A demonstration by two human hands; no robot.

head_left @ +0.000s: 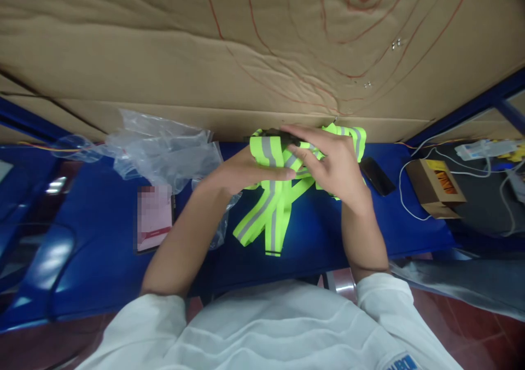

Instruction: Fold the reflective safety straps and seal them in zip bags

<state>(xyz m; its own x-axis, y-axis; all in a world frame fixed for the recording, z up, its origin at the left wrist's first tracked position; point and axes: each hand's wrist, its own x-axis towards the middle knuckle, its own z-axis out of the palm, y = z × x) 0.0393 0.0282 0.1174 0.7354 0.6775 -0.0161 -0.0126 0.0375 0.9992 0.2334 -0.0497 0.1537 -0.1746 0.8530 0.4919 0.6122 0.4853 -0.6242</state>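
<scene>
Bright yellow-green straps with grey reflective stripes (270,195) lie bunched at the back of the blue table, their ends spread toward me. My left hand (250,174) is wrapped round the straps from the left, its thumb lying across the front of one. From the right, my right hand (330,159) reaches over the bundle, its fingers closed on a black part (273,134) at the top. More of the strap material (357,137) shows behind my right hand. Some fingertips of both hands are hidden by the straps.
Clear plastic bags (164,146) and a pink booklet (153,219) are on the left of the blue table (315,239). A dark phone (377,176), an open cardboard box (435,187) and white cables are on the right. Brown cardboard (164,58) stands behind.
</scene>
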